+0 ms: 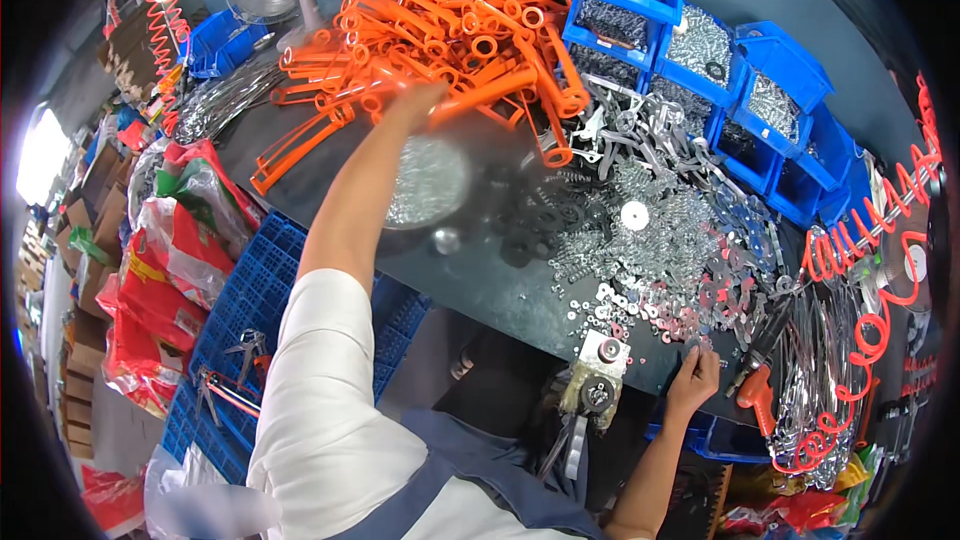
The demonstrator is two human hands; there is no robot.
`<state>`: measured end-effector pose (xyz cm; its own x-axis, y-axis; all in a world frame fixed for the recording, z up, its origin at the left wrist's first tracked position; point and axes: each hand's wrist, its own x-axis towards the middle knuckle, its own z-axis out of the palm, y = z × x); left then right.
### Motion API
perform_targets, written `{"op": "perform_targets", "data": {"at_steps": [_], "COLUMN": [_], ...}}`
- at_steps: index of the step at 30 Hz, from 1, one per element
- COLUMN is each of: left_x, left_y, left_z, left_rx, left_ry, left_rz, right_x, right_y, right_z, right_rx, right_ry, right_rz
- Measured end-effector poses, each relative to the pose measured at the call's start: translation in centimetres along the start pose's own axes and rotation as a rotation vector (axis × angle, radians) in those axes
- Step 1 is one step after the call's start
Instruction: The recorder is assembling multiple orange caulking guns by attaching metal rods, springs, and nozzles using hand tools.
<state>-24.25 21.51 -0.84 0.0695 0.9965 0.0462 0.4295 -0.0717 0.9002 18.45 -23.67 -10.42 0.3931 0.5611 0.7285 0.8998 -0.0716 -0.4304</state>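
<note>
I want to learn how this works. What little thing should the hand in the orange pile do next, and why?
Probably draw one orange plastic handle back toward the body. The left hand is stretched far out into the orange pile, blurred, seemingly closed on that piece, though the grip is unclear. The right hand rests near the small metal washers at the dark table's near edge.

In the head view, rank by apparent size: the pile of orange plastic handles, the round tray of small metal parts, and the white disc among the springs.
1. Pile of orange plastic handles, by far the largest.
2. Round tray of small metal parts.
3. White disc, smallest.
</note>
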Motion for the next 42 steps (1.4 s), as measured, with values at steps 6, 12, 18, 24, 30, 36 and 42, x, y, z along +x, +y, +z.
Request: {"op": "perform_targets", "data": {"at_steps": [6,12,18,24,30,36,42], "left_x": [-2.6,0.7,-1.5,-4.8,-16.6,-28.0,-37.1], "left_y": [7.1,2.8,2.5,3.8,5.1,8.7,8.6], "left_z": [0.6,9.6,19.2,14.5,15.4,12.4,14.0], "left_rx": [-0.343,-0.244,0.281,-0.400,-0.561,-0.943,-0.843], "left_ry": [-0.057,-0.224,-0.152,0.047,0.088,-0.500,-0.796], "left_rz": [-0.473,-0.374,0.102,0.359,0.219,0.312,0.335], "right_x": [0.5,1.3,0.9,1.0,0.5,0.3,0.2], "right_y": [-0.6,-1.6,-1.3,-2.0,-0.4,2.0,-8.5], "right_z": [0.0,0.7,0.5,0.9,0.3,1.4,-4.5], "right_rx": [0.047,0.184,0.222,0.325,0.277,0.320,1.188], "right_ry": [-0.007,-0.002,0.037,0.054,0.045,0.046,-0.166], "right_rz": [-0.040,-0.008,0.010,0.002,0.048,0.346,0.723]}}
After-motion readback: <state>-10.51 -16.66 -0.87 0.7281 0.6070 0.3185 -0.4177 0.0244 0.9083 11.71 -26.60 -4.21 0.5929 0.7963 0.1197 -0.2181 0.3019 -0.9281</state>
